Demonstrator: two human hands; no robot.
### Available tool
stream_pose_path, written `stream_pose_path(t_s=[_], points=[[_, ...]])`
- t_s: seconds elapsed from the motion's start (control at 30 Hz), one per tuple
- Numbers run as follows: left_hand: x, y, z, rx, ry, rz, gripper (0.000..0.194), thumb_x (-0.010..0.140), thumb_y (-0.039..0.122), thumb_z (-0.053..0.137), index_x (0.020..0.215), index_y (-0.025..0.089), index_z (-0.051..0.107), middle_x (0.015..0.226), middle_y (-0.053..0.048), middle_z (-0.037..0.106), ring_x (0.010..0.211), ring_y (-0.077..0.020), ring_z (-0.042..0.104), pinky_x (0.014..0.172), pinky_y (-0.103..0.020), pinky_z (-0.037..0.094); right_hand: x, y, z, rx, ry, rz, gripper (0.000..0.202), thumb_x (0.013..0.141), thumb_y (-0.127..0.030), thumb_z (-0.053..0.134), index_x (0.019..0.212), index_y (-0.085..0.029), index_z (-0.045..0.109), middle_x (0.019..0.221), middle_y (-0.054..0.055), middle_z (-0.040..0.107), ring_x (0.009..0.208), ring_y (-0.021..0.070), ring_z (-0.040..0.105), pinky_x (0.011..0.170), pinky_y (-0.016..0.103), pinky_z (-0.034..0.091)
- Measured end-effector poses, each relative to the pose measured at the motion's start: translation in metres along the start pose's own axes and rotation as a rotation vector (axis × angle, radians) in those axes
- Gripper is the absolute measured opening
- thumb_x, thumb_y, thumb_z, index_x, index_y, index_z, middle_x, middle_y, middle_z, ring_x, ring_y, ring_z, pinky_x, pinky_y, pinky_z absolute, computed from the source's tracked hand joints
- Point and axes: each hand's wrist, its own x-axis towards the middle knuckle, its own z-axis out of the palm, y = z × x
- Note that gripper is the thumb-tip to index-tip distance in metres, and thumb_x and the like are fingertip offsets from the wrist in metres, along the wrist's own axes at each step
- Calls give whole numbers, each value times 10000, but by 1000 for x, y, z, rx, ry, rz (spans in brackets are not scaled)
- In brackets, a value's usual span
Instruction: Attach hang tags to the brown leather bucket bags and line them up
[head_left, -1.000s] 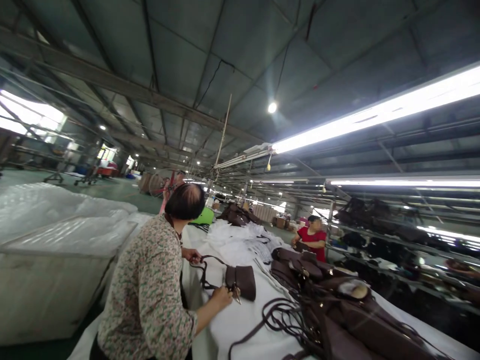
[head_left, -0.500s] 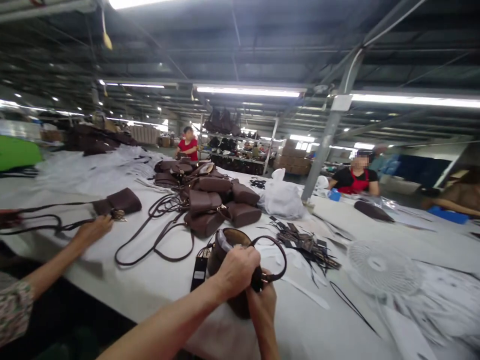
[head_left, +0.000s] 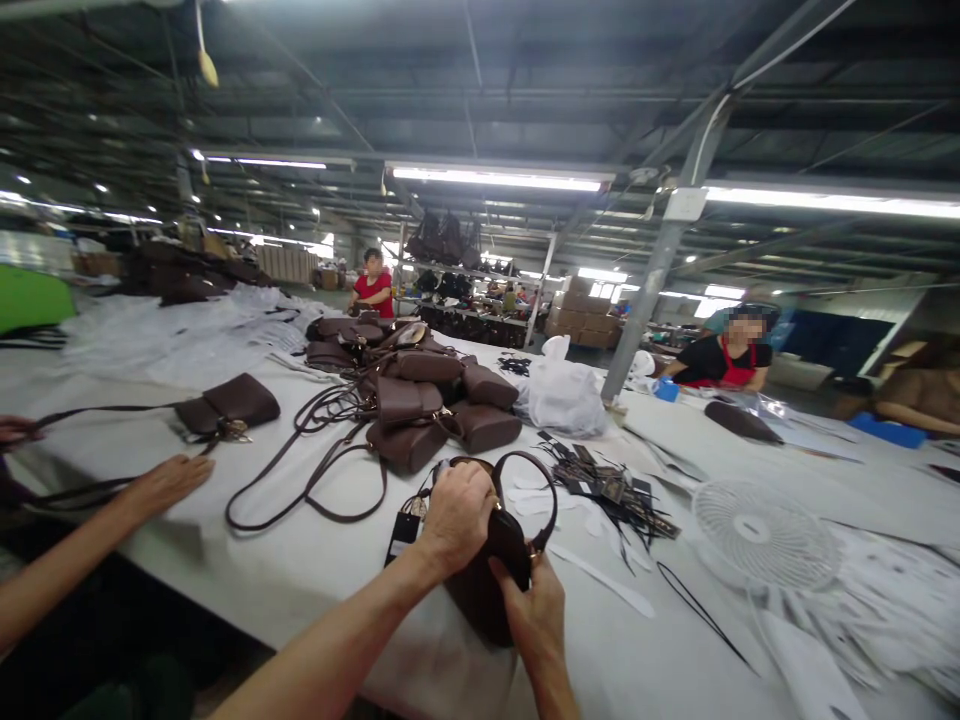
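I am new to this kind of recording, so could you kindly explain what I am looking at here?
There is no robot here: a person works with two bare hands, seen from a camera worn on their own head, looking forward and down. The left hand grips the upper edge of a dark brown bag, while the right hand holds its side. On the white table lie a pile of bags, a heap of what look like dark tags, and a white fan. The other hand at the left belongs to a co-worker, near another bag.
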Motion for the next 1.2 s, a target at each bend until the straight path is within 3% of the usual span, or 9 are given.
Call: stream_pose_path(t_s=[0.2, 0.43, 0.57, 0.7, 0.83, 0.97, 1.07, 1.13, 1.2], points=[[-7, 10, -2, -36, -16, 72, 94, 879, 169, 518, 790, 191, 537, 864, -26, 607, 798, -194, 548, 735, -332, 384, 4, 4, -33, -2, -84, -24, 318, 699, -440, 687, 888, -184, 676, 830, 79, 722, 768, 267, 655, 704, 345, 527], [-8, 29, 26, 33, -114, 303, 102, 883, 151, 464, 806, 188, 519, 761, -16, 625, 694, -196, 563, 697, -338, 398, 2, 19, -63, 43, -179, 21, 319, 672, -365, 707, 928, -175, 698, 907, 89, 735, 858, 291, 655, 763, 358, 527], [1, 39, 28, 25, -133, 390, 90, 878, 149, 452, 824, 195, 508, 725, -5, 636, 636, -192, 575, 602, -321, 371, 19, 16, -94, 35, -241, -27, 299, 663, -334, 729, 921, -185, 707, 895, 71, 728, 844, 278, 641, 771, 353, 507], [8, 49, 28, 17, -51, 396, 76, 866, 174, 467, 805, 195, 506, 733, -16, 648, 655, -197, 597, 620, -324, 379, 32, 19, -118, 62, -326, 13, 259, 674, -284, 707, 913, -184, 706, 885, 55, 719, 825, 257, 626, 748, 336, 496], [8, 59, 39, -11, -40, 370, 89, 853, 195, 486, 766, 200, 508, 703, -19, 646, 632, -195, 592, 601, -314, 375, 28, 31, -128, 61, -324, 60, 310, 672, -292, 701, 959, -174, 705, 898, 64, 721, 876, 271, 628, 804, 357, 493], [6, 67, 45, -57, -116, 354, 70, 837, 209, 515, 770, 200, 531, 693, -20, 653, 623, -188, 593, 575, -290, 365, 21, 40, -135, 69, -321, 61, 287, 684, -277, 707, 955, -181, 711, 938, 66, 724, 894, 271, 637, 817, 365, 498], [10, 66, 39, -142, -225, 367, 87, 863, 203, 512, 789, 204, 557, 742, -11, 667, 663, -179, 605, 599, -274, 390, 21, 47, -140, 130, -282, 102, 283, 669, -246, 720, 945, -183, 714, 933, 65, 732, 898, 280, 654, 822, 385, 510], [18, 60, 30, -226, -326, 426, 67, 866, 183, 530, 842, 217, 583, 816, 2, 681, 718, -166, 619, 637, -257, 417, 24, 50, -143, 163, -256, 144, 320, 655, -231, 718, 971, -183, 712, 948, 66, 736, 901, 283, 663, 836, 402, 513], [28, 48, 18, -293, -400, 556, 99, 832, 211, 616, 926, 241, 605, 916, 5, 689, 868, -177, 634, 796, -279, 444, 29, 50, -148, 140, -254, 161, 335, 645, -214, 709, 979, -180, 712, 950, 65, 737, 896, 281, 667, 850, 411, 509]])
